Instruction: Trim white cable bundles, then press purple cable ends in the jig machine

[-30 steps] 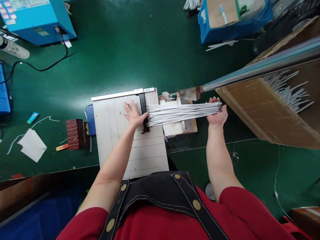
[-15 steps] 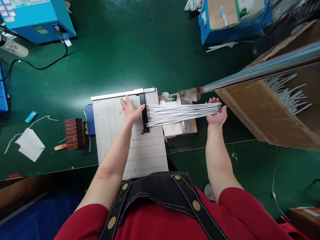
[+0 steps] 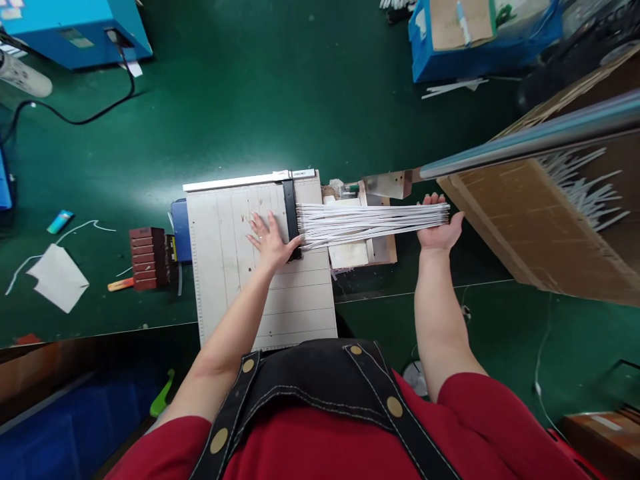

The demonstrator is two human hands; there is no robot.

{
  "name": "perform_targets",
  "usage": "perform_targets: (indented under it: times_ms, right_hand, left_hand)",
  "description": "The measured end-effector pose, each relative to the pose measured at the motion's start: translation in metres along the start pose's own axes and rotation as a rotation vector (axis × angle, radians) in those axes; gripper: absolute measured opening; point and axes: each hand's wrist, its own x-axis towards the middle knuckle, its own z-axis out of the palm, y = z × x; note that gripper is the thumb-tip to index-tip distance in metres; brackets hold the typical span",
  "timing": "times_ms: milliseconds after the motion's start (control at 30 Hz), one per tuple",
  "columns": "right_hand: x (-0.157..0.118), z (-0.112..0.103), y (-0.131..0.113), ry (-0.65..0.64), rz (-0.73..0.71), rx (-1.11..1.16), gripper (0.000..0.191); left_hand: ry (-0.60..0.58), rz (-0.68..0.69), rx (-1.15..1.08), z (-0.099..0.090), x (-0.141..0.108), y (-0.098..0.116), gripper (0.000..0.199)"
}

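Observation:
A bundle of thin white strips (image 3: 373, 222) lies sideways, its left ends against a black bar (image 3: 291, 213) on a ruled, off-white board (image 3: 300, 300). My left hand (image 3: 274, 245) is over the board with fingers spread, its thumb reaching across the lower part of the bar to the bundle's lower left corner. At the other end, my right hand (image 3: 440, 227) is palm up beneath the strips' right ends, thumb apart and fingertips showing beyond the bundle. Under the strips' middle is a pale wooden block (image 3: 350, 255).
Right of my right hand stands a cardboard box (image 3: 490, 220) with more white strips, a metal rail (image 3: 525, 137) crossing it. A blue bin (image 3: 450, 65) is at the upper right. Left of the board are a brown ridged block (image 3: 147, 259) and white paper (image 3: 59, 279).
My left hand has moved down along the black bar, its thumb now near the bundle's lower corner. My right hand has shifted slightly right in view, still under the strips' ends.

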Motion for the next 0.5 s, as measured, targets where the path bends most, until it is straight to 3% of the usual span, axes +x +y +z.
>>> perform_targets:
  times_ms: [367, 500]
  right_hand:
    - [-0.001, 0.001, 0.001, 0.023, 0.021, 0.053, 0.042]
    - [0.000, -0.002, 0.000, 0.005, 0.020, 0.022, 0.045]
  left_hand:
    - [-0.063, -0.052, -0.058, -0.015, -0.002, 0.009, 0.108]
    - [-0.053, -0.024, -0.083, -0.014, 0.002, 0.008, 0.118]
